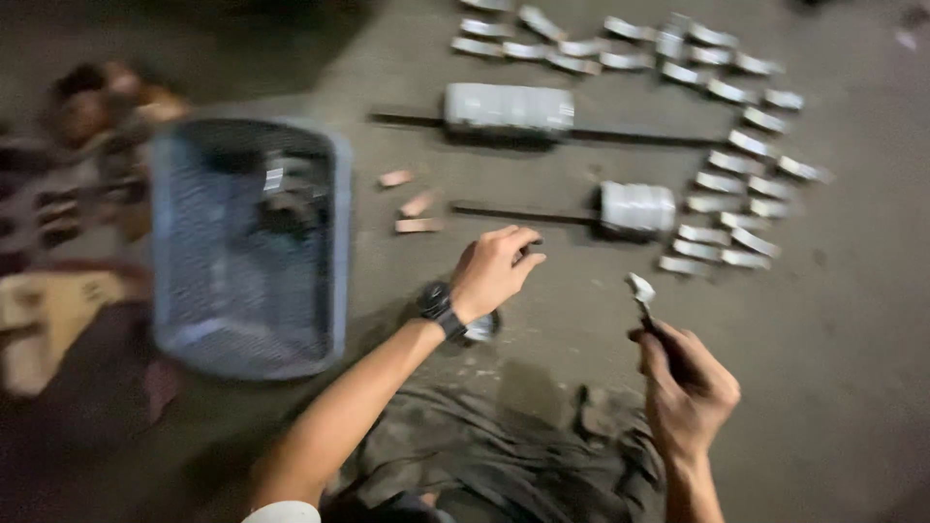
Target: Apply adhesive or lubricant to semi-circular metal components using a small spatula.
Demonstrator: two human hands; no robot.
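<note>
Gripping a metal-tipped tool [647, 308]: right hand [690, 387], fingers closed. Left hand [491, 271], fingers pinched on something small and unclear, near rod [518, 213] with cylinder [636, 207]. Floor items: blue basket [339, 252], curved metal pieces [736, 165].

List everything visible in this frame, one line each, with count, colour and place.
Basket: one, blue-grey mesh, left on the floor, dark parts inside.
Rotor on shaft: one, silvery, top centre.
Shorter rotor: one, silvery, centre right.
Curved metal pieces: many, too blurred to count, silvery, upper right.
Small blocks: three, pinkish, beside the basket.
Cloth: one, dark, bottom centre.
Wristwatch: one, black, left wrist.
Left hand: grip pinched on something small and dark.
Right hand: grip closed on a tool with a pale tip.
</note>
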